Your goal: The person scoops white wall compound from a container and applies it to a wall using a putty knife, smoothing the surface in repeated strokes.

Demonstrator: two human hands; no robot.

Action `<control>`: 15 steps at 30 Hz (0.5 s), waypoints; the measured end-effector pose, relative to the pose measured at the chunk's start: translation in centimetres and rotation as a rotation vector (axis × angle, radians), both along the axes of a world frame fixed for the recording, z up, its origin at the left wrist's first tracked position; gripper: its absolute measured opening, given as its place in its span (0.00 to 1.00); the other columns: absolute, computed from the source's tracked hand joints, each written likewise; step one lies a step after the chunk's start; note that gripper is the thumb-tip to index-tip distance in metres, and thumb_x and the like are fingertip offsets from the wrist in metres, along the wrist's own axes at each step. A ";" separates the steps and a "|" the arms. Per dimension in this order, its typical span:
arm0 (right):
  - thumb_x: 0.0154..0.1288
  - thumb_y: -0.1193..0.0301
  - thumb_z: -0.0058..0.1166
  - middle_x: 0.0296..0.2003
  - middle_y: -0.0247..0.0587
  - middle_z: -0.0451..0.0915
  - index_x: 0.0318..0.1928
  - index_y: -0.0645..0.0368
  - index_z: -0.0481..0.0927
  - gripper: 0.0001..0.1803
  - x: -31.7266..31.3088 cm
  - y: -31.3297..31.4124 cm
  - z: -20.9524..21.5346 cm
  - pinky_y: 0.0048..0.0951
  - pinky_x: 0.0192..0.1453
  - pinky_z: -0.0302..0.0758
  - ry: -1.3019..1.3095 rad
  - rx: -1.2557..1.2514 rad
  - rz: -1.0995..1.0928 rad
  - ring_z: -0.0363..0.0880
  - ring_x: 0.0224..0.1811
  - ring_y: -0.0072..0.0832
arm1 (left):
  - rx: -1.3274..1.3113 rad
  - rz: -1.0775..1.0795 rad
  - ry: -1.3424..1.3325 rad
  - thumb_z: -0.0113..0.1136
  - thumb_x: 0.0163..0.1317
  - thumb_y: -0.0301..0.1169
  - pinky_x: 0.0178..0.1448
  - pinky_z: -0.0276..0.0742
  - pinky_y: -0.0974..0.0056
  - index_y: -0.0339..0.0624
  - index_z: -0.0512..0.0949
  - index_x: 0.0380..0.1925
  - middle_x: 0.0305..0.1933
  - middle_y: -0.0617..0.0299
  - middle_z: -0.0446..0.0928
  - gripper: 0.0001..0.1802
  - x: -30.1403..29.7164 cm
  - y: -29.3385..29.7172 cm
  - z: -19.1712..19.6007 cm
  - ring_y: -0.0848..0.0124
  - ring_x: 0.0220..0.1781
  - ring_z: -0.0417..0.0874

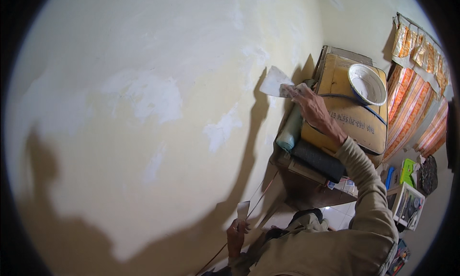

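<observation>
Broad flat putty knife with white-smeared blade (276,82), out at the far end of the right arm, just beside the cream-painted wall (199,173). Clamped by the handle in the right hand (314,108), fingers folded together and pale with dried smears. Blade pointing away to the left, its shadow falling close by on the paint. Contact between blade edge and wall: cannot tell from this angle.

Lower down, narrow metal putty knife (243,210), held blade up in the left hand (235,238). Fingers closed around the handle; well apart from the right hand, near the bottom of the view. Long-sleeved khaki shirt (364,180) on the outstretched right arm.

Across the wall, irregular white patches (153,98), largest at left of centre, smaller ones nearer the right hand. Long dark shadow of body and arm (191,237) thrown over the lower part.

Under and beyond the right hand, large yellow-brown box (330,74) with dark printing on one side. Resting on top, round white basin with blue outer side (368,85), whitish residue inside. Blue cable (378,114) running over the box, past the basin. Between box and wall, pale green roll (290,132); at the near side, black oblong bundle (317,160).

Far right: orange-and-white striped curtain (407,103), bright green plastic item (408,171), white-framed panel (411,205). Thin reddish cord (261,197) slanting down behind the left hand.
</observation>
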State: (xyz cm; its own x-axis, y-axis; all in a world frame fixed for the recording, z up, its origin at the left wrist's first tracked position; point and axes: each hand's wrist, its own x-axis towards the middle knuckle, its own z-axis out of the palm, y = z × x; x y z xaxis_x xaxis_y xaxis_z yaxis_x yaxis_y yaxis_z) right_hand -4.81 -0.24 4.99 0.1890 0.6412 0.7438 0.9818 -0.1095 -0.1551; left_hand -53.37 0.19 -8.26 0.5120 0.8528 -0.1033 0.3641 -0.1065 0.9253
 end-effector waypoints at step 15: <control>0.66 0.78 0.54 0.46 0.46 0.74 0.71 0.39 0.69 0.34 -12.6 -0.7 -2.9 0.39 0.39 0.82 0.380 0.021 0.265 0.81 0.39 0.42 | -0.045 0.051 0.063 0.51 0.74 0.34 0.33 0.76 0.66 0.33 0.80 0.39 0.31 0.57 0.82 0.14 -0.9 -1.1 -1.0 0.75 0.28 0.80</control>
State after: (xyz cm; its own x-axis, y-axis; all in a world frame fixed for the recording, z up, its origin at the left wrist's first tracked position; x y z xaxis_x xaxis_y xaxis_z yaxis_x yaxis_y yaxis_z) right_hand -17.44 -0.92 2.07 0.2822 0.6899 0.6666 0.8484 0.1449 -0.5091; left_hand -54.25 -0.89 -9.25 0.4594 0.8713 -0.1726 0.4254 -0.0452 0.9039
